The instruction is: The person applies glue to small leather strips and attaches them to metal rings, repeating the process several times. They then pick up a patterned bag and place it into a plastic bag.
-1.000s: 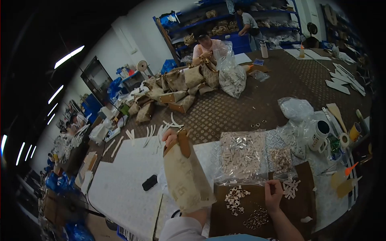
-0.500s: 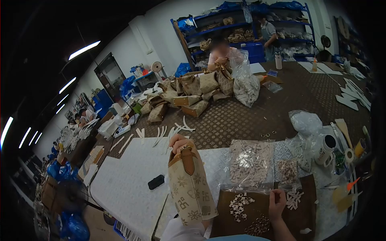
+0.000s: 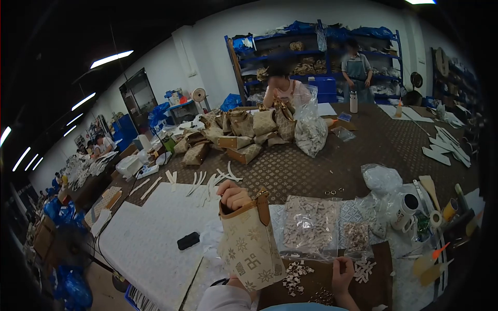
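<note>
The patterned bag [image 3: 250, 251] is being held upright by the left hand [image 3: 233, 195]. The fingers are being kept clamped over its top rim, and the body is hanging below the grip, in front of the sleeve. Compared with a second ago, the bag is being turned in the hand. The brown strap [image 3: 263, 208], then centred under the fingers, is now being shown just to the right of the grip, and a flat patterned face is being presented to the camera. From this it is being judged that the bag is being rotated for handling on another side, not set down.

The right hand [image 3: 342, 274] is being kept well to the right of and below the grip, on the brown mat [image 3: 381, 280]. It lies between the small white pieces [image 3: 293, 273] and the edge of the clear plastic bag [image 3: 311, 228]. Whether anything is being pinched there cannot be told.
</note>
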A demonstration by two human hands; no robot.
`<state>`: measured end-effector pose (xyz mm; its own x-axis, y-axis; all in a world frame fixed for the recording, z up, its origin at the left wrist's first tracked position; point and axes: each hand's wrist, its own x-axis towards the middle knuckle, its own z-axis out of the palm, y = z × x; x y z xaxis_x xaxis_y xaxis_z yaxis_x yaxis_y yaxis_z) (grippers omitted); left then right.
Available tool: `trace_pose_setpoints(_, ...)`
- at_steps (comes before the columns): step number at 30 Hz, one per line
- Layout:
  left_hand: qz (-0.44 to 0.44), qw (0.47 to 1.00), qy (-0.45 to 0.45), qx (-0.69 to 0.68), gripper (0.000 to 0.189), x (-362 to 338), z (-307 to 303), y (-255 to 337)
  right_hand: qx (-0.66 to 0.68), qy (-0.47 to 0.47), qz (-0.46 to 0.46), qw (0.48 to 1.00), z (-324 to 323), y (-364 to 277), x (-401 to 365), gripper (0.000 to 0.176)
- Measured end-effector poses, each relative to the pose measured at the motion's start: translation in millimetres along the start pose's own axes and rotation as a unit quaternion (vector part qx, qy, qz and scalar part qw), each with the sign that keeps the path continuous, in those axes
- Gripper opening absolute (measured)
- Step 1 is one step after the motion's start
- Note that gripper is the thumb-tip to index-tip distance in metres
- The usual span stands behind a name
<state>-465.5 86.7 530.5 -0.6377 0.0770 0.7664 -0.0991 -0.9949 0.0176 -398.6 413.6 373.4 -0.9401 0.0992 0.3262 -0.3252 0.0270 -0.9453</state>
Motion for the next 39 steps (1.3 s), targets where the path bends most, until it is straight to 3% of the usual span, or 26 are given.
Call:
trace_pose_setpoints(8,-0.014,0.999,-0.004,0.049,0.022,1,-8,5,0.018,0.006,0.016,1.000,-1,11,-1,0.006)
trace_pose_setpoints(12,-0.024,0.970,0.064,0.234,0.023,6,1,-4,0.023,0.013,0.024,0.999,-1,13,-1,0.006)
trace_pose_setpoints(14,-0.053,0.917,0.155,0.364,0.028,15,38,-36,0.035,-0.002,0.032,0.999,-3,9,0,0.005)
trace_pose_setpoints(17,-0.108,0.760,0.183,0.614,0.030,19,24,-36,0.041,0.004,0.027,0.999,1,0,1,0.005)
trace_pose_setpoints(20,-0.056,0.689,0.235,0.683,0.027,38,20,-53,0.054,0.007,0.021,0.998,-1,3,0,0.005)
trace_pose_setpoints(21,0.003,0.646,0.254,0.720,0.027,53,11,-55,0.059,0.003,0.022,0.998,-2,6,0,0.005)
trace_pose_setpoints(23,0.155,0.575,0.194,0.780,0.027,95,-15,-34,0.035,0.004,-0.003,0.999,-4,5,1,0.005)
trace_pose_setpoints(24,0.226,0.581,0.160,0.765,0.027,119,-20,-19,0.024,-0.002,-0.011,1.000,-3,4,1,0.005)
trace_pose_setpoints(25,0.272,0.537,0.113,0.790,0.028,138,-21,-4,0.036,0.004,-0.018,0.999,-2,7,1,0.005)
trace_pose_setpoints(27,0.283,0.456,0.051,0.842,0.026,164,-37,44,0.041,0.014,-0.008,0.999,-1,12,1,0.005)
trace_pose_setpoints(28,0.322,0.399,0.115,0.851,0.027,169,-48,55,0.034,0.017,-0.012,0.999,-1,9,1,0.005)
trace_pose_setpoints(30,0.228,0.301,0.330,0.865,0.039,147,-44,42,0.018,0.030,-0.026,0.999,-1,3,3,0.005)
trace_pose_setpoints(32,0.240,0.260,0.260,0.898,0.036,103,-57,23,0.021,0.037,-0.026,0.999,-2,-2,4,0.005)
trace_pose_setpoints(33,0.169,0.342,0.244,0.892,0.030,75,-57,7,0.033,0.034,-0.015,0.999,-2,-4,4,0.005)
trace_pose_setpoints(36,0.022,0.417,0.167,0.893,0.017,-19,-59,-44,0.027,0.044,-0.024,0.998,-1,-5,5,0.006)
trace_pose_setpoints(39,-0.007,0.311,0.125,0.942,0.017,-87,-26,-106,0.031,0.044,-0.033,0.998,-2,1,6,0.008)
